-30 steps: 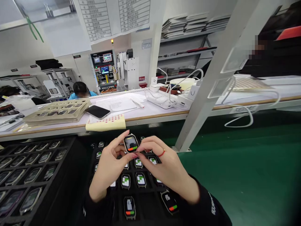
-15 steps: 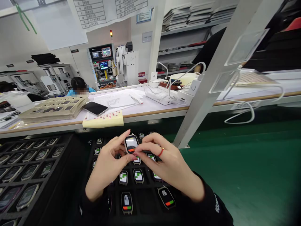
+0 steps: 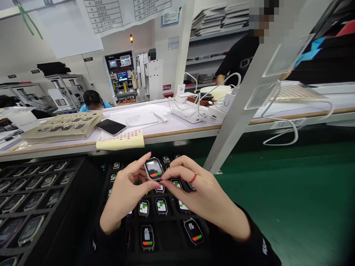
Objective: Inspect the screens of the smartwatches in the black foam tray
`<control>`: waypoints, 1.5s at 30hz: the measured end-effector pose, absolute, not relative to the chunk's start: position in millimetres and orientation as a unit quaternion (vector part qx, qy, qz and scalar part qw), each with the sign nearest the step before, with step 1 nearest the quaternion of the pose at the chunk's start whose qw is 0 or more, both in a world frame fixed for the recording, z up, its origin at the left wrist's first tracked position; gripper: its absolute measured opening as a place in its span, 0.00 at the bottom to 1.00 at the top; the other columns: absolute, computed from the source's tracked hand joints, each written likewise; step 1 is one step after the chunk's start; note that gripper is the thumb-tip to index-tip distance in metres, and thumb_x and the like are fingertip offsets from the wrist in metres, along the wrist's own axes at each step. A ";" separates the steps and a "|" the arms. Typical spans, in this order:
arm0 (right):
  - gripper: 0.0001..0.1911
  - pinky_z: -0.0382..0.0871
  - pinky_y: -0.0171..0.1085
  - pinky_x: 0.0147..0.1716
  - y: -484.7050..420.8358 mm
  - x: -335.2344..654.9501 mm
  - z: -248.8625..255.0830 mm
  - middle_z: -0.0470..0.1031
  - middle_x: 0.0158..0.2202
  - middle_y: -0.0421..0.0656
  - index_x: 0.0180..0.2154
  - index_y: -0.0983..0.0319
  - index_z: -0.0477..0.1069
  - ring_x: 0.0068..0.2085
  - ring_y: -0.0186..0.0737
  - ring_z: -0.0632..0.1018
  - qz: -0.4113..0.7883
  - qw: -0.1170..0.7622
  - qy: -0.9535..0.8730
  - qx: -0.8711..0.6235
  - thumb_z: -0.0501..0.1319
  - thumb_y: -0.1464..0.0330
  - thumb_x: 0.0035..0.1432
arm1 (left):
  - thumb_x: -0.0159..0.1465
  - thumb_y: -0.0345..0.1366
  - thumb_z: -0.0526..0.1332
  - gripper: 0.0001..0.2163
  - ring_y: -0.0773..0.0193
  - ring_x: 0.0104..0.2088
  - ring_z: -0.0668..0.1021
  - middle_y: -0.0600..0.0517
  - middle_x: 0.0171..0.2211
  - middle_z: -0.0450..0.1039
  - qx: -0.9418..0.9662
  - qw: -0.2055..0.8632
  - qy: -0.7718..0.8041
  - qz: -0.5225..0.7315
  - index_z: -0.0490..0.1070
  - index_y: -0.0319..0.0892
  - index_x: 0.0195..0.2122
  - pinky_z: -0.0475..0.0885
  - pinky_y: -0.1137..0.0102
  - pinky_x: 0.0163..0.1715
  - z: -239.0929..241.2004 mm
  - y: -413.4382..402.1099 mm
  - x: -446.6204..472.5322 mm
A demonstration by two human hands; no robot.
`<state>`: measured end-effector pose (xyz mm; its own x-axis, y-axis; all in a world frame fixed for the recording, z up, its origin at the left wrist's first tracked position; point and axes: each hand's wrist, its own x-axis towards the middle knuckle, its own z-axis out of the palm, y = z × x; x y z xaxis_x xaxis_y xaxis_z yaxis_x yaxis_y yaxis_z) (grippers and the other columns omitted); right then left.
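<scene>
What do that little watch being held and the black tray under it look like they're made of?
The watch, held by left hand and right hand, looks like glossy glass over a silvery case rim, perhaps metal or plated plastic: it reflects light. The black tray looks like matte moulded plastic, with thin dull ribs between pockets.

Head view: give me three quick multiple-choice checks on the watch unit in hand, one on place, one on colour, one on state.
1. Where is the watch unit?
A. lying in the beige tray
B. held above the black tray
C. on the green mat

2. What colour is the ring on the right hand?
A. red
B. blue
C. silver

3. How is the unit's screen?
A. dark
B. cracked
C. lit

Answers: 1 B, fingertips of the left hand and the right hand pinch it over the tray's lit watches. 2 A, a red band circles one finger. 3 C, it glows with a red and green bar.
</scene>
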<state>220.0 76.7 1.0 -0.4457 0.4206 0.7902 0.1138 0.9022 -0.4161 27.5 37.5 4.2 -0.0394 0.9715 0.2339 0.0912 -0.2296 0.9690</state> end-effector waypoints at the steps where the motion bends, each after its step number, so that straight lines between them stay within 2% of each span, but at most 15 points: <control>1: 0.08 0.67 0.36 0.37 77.3 219.3 0.3 0.67 0.39 0.42 0.42 0.60 0.70 0.39 0.40 0.73 0.150 0.503 -0.836 -0.159 0.60 0.79 0.68 | 0.51 0.31 0.75 0.33 0.68 0.30 0.74 0.54 0.32 0.76 0.562 0.407 0.471 0.545 0.73 0.48 0.60 0.74 0.75 0.32 4.7 37.2 28.2; 6: 0.08 0.66 0.36 0.34 76.6 217.4 -1.0 0.67 0.38 0.42 0.40 0.61 0.71 0.37 0.40 0.72 0.157 0.507 -0.833 -0.156 0.60 0.79 0.68 | 0.53 0.32 0.74 0.32 0.68 0.31 0.74 0.55 0.33 0.75 0.581 0.401 0.476 0.525 0.72 0.51 0.60 0.74 0.74 0.33 3.1 36.3 29.3; 10: 0.08 0.65 0.36 0.30 75.3 221.0 1.5 0.67 0.38 0.41 0.39 0.61 0.69 0.34 0.38 0.72 0.176 0.487 -0.837 -0.175 0.57 0.79 0.67 | 0.57 0.30 0.71 0.29 0.68 0.32 0.74 0.56 0.34 0.72 0.645 0.341 0.488 0.479 0.73 0.58 0.59 0.74 0.73 0.37 -0.3 36.2 27.5; 12: 0.09 0.65 0.35 0.28 76.1 223.3 2.9 0.67 0.38 0.41 0.38 0.60 0.68 0.32 0.37 0.71 0.169 0.506 -0.825 -0.186 0.57 0.79 0.67 | 0.59 0.28 0.68 0.26 0.67 0.33 0.75 0.56 0.35 0.71 0.675 0.314 0.484 0.460 0.73 0.59 0.58 0.74 0.72 0.39 -1.6 36.8 26.8; 15: 0.08 0.70 0.33 0.27 76.6 226.9 4.4 0.69 0.41 0.42 0.38 0.59 0.68 0.33 0.37 0.74 0.179 0.578 -0.774 -0.187 0.58 0.78 0.68 | 0.63 0.29 0.64 0.24 0.65 0.38 0.77 0.52 0.43 0.74 0.664 0.319 0.482 0.474 0.72 0.56 0.59 0.75 0.70 0.41 -3.1 39.6 25.5; 18: 0.08 0.76 0.32 0.29 72.5 233.0 4.8 0.73 0.46 0.44 0.40 0.58 0.68 0.36 0.38 0.79 0.248 0.632 -0.717 -0.160 0.57 0.77 0.72 | 0.65 0.33 0.64 0.23 0.63 0.41 0.78 0.49 0.47 0.76 0.608 0.337 0.489 0.527 0.68 0.52 0.62 0.75 0.69 0.41 -4.3 43.2 21.9; 21: 0.07 0.80 0.32 0.33 65.5 242.5 5.4 0.78 0.43 0.44 0.41 0.59 0.69 0.35 0.39 0.82 0.283 0.648 -0.691 -0.151 0.59 0.76 0.73 | 0.64 0.33 0.66 0.25 0.64 0.40 0.78 0.48 0.47 0.76 0.564 0.325 0.488 0.582 0.67 0.47 0.62 0.75 0.71 0.41 -5.0 45.5 15.7; 25: 0.05 0.82 0.34 0.38 58.2 256.0 9.4 0.80 0.40 0.45 0.39 0.60 0.73 0.36 0.41 0.83 0.267 0.678 -0.663 -0.170 0.64 0.75 0.70 | 0.62 0.33 0.67 0.25 0.65 0.41 0.78 0.47 0.50 0.75 0.528 0.285 0.482 0.638 0.68 0.46 0.60 0.75 0.72 0.39 -2.7 48.5 8.3; 30: 0.03 0.82 0.34 0.41 53.7 268.0 18.7 0.80 0.38 0.46 0.41 0.60 0.77 0.39 0.43 0.83 0.225 0.705 -0.642 -0.201 0.65 0.73 0.68 | 0.61 0.31 0.66 0.25 0.67 0.37 0.77 0.47 0.49 0.75 0.555 0.235 0.480 0.638 0.68 0.45 0.60 0.73 0.74 0.35 17.5 59.3 4.6; 37: 0.15 0.83 0.46 0.34 51.6 274.8 25.5 0.80 0.40 0.48 0.49 0.58 0.79 0.33 0.50 0.83 0.200 0.717 -0.608 -0.277 0.72 0.67 0.60 | 0.59 0.33 0.67 0.26 0.66 0.36 0.76 0.45 0.51 0.71 0.599 0.178 0.475 0.619 0.68 0.44 0.59 0.74 0.73 0.35 61.5 69.1 11.4; 42: 0.08 0.83 0.47 0.36 52.9 281.0 25.4 0.81 0.34 0.45 0.39 0.58 0.81 0.33 0.51 0.83 0.177 0.709 -0.612 -0.301 0.73 0.62 0.60 | 0.59 0.35 0.68 0.25 0.65 0.36 0.76 0.47 0.47 0.70 0.603 0.165 0.465 0.627 0.69 0.45 0.58 0.74 0.72 0.35 72.7 67.2 19.1; 45: 0.09 0.83 0.44 0.36 53.2 282.8 26.9 0.80 0.35 0.45 0.35 0.58 0.79 0.35 0.49 0.83 0.156 0.689 -0.646 -0.291 0.70 0.60 0.64 | 0.60 0.36 0.67 0.22 0.66 0.36 0.76 0.47 0.48 0.71 0.599 0.151 0.460 0.637 0.71 0.45 0.57 0.74 0.72 0.35 72.7 67.5 21.5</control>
